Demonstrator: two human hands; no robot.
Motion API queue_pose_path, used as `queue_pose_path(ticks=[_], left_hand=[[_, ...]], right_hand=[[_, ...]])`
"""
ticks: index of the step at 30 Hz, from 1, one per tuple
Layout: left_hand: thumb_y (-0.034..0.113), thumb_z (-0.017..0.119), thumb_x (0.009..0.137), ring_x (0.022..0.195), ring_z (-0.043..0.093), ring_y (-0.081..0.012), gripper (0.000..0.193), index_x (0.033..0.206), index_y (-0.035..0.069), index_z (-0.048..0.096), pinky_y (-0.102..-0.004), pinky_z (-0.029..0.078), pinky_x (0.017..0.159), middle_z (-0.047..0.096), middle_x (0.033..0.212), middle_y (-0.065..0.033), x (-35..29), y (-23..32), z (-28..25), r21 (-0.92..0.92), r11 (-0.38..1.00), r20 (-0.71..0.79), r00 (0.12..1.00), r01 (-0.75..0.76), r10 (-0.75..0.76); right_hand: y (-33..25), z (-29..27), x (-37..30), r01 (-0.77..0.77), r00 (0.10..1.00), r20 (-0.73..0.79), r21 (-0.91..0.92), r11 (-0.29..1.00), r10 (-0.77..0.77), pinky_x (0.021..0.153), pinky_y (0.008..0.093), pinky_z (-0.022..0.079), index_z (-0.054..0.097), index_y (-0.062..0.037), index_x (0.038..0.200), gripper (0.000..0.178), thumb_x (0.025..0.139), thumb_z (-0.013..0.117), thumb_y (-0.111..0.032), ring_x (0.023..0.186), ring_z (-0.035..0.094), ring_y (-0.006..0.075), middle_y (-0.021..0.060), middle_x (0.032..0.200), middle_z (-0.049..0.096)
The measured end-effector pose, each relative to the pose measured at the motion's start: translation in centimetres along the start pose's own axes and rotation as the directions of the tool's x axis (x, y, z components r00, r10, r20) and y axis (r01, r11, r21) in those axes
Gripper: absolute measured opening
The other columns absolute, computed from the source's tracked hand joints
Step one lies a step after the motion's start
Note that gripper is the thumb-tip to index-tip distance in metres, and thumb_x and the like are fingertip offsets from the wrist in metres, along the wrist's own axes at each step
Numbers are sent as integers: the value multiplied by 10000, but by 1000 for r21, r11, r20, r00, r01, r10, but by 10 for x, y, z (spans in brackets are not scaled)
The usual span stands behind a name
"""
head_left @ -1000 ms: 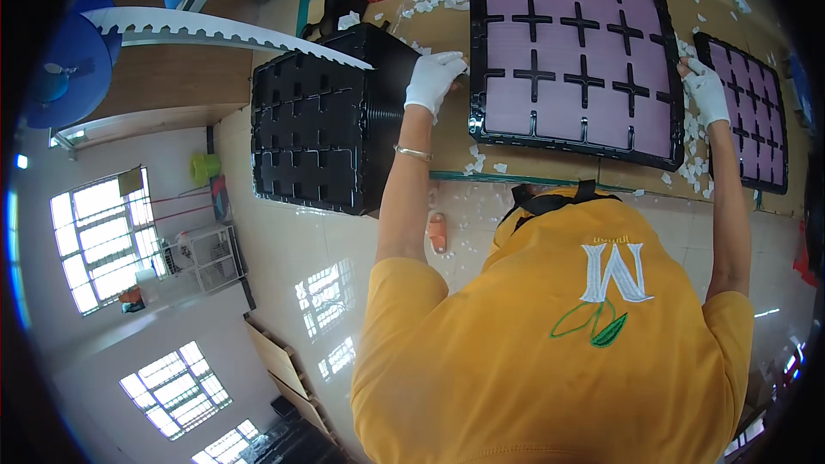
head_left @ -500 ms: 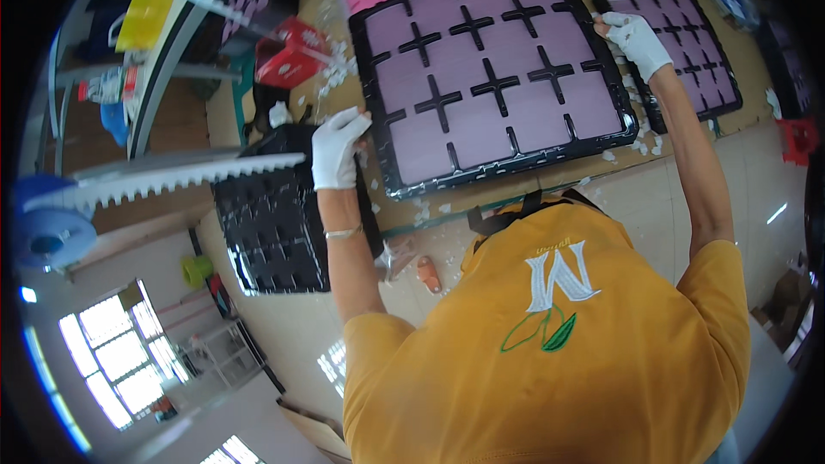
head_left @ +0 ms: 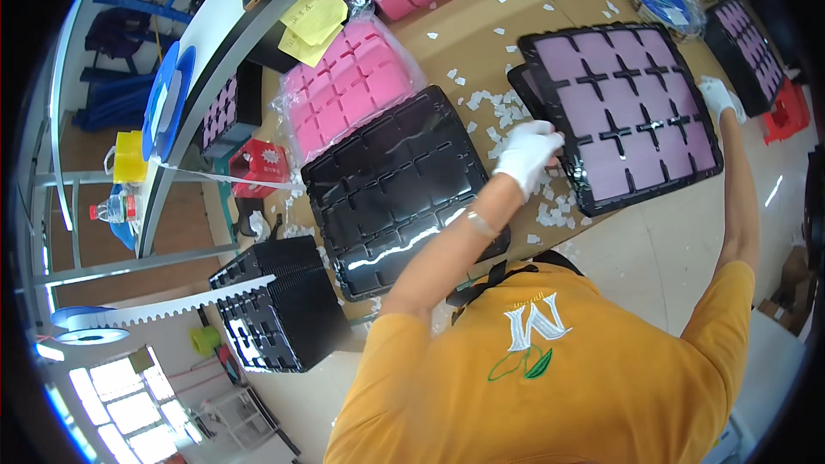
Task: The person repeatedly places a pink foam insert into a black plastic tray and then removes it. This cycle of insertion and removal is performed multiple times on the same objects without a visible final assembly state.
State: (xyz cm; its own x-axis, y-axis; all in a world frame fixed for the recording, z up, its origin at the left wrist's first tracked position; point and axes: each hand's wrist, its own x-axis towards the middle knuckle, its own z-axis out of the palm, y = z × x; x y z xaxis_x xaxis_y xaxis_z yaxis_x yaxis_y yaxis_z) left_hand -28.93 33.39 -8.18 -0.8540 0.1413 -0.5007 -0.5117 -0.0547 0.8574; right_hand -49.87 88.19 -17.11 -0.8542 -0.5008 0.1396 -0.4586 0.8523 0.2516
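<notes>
As I inspect it, the squarish black plastic tray with lilac panels and black cross-shaped ribs (head_left: 632,116) is at the right part of the brown, flat-topped table (head_left: 473,47), tilted between my two hands. An edge of a second, dark tray (head_left: 527,93) shows below its upper left side; whether the two touch, I cannot tell.

My left hand (head_left: 526,155), white-gloved, is at the left rim, thumb and fingers pinching it. My right hand (head_left: 720,97), likewise gloved, is at the right rim; its fingertips are partly hidden, and I cannot tell whether they pinch or merely press.

I judge the step to be bringing one tray into line over the other. The next move would call for matched corners, an even lowering and fingers clear of the gap between rims.

Small white irregular scraps (head_left: 498,110) lie near my left hand and could lodge under a rim. Farther left lies a glossy black plastic tray without lilac panels (head_left: 395,193); beyond it, a pink ribbed block in clear film (head_left: 352,77). Nearer my body, at far left, stands a tall stack of black trays (head_left: 314,292).
</notes>
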Motion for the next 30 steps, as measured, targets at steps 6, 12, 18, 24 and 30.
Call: queue_pose_path(ticks=[6,12,18,24,30], left_hand=[[85,638,822,630,533,-127,161,957,-3,644,-282,419,554,596,807,-34,69,-89,24,116,978,-178,973,172,-150],[134,637,777,653,561,-222,166,824,-20,595,-355,458,620,579,729,-106,89,-140,33,139,990,-357,933,8,43],[215,586,776,792,627,-405,248,841,-24,601,-455,483,734,649,845,-230,76,-106,47,405,893,-332,942,195,-55],[250,576,803,932,638,-401,308,974,7,655,-446,495,843,669,967,-229,88,-125,41,446,882,-289,957,153,-19],[196,592,809,852,630,-292,331,1046,-29,643,-377,485,762,670,931,-182,77,-110,45,401,901,-318,947,169,-36]], right_hand=[[-41,51,20,-446,895,204,367,816,398,843,420,502,690,-10,893,302,916,493,-238,914,640,374,193,958,682],[-69,79,61,-457,887,224,314,832,403,861,452,487,683,-14,898,363,921,487,-319,943,615,417,221,979,665],[-50,95,65,-368,915,264,238,899,305,799,416,500,666,-34,913,286,921,502,-269,888,632,383,198,923,670],[-41,106,67,-406,901,279,267,874,333,820,415,487,659,-45,952,291,930,499,-288,916,624,390,206,963,663],[-60,89,65,-446,890,305,433,783,338,845,396,479,653,-55,1055,330,945,496,-324,982,610,397,209,1029,661]])
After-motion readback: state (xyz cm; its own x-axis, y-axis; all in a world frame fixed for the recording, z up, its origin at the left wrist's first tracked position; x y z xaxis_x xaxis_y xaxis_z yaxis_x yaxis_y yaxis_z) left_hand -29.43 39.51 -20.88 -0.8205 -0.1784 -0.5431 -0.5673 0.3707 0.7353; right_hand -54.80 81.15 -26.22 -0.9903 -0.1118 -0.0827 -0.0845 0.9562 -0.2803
